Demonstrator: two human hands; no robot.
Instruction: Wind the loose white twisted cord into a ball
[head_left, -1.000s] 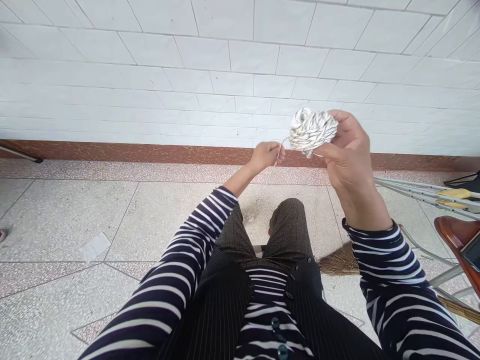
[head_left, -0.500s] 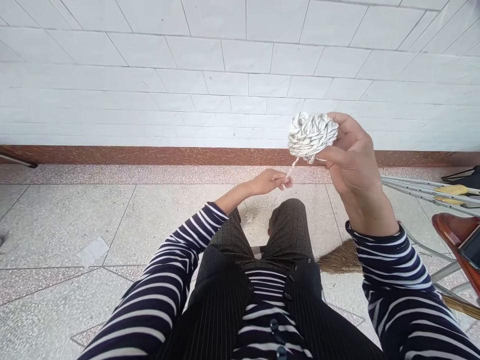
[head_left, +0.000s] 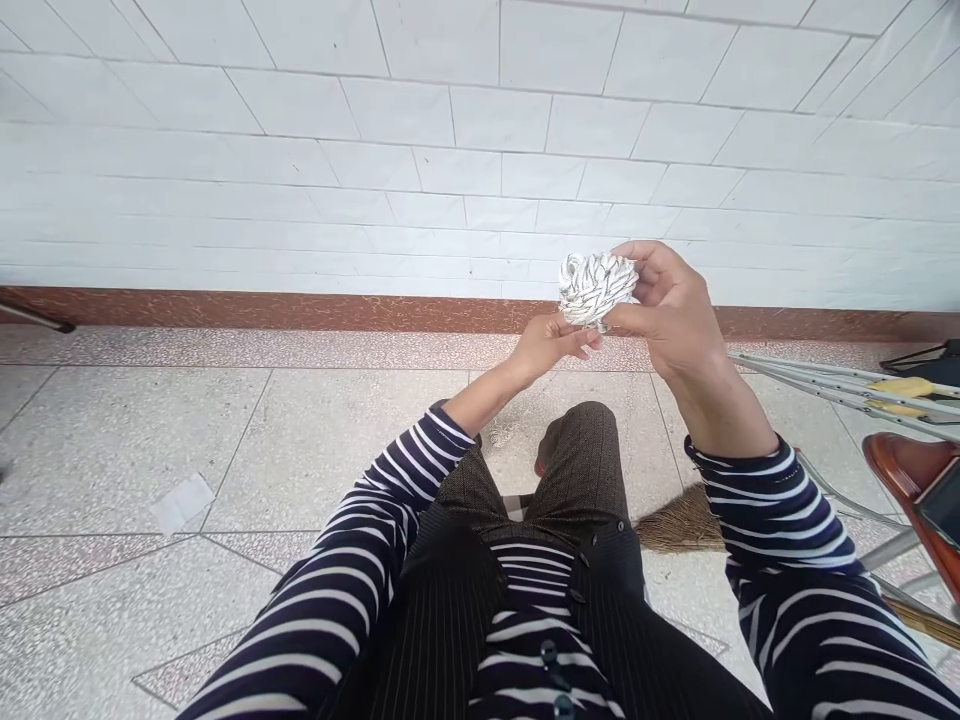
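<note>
Rope bundle (head_left: 595, 287), just one, is clamped in right hand (head_left: 679, 318), left hand (head_left: 546, 346) at its underside, grip unclear.

A single head-worn view looks forward and steeply down from close above the wearer's lap (head_left: 574, 485); floor (head_left: 360, 425) surrounds the lap, and beyond it the wall (head_left: 450, 165) spans the frame.

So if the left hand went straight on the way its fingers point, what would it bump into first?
Most likely the right hand, around the base of its thumb, just past the lower edge of the cord bundle; depth is unclear.
</note>
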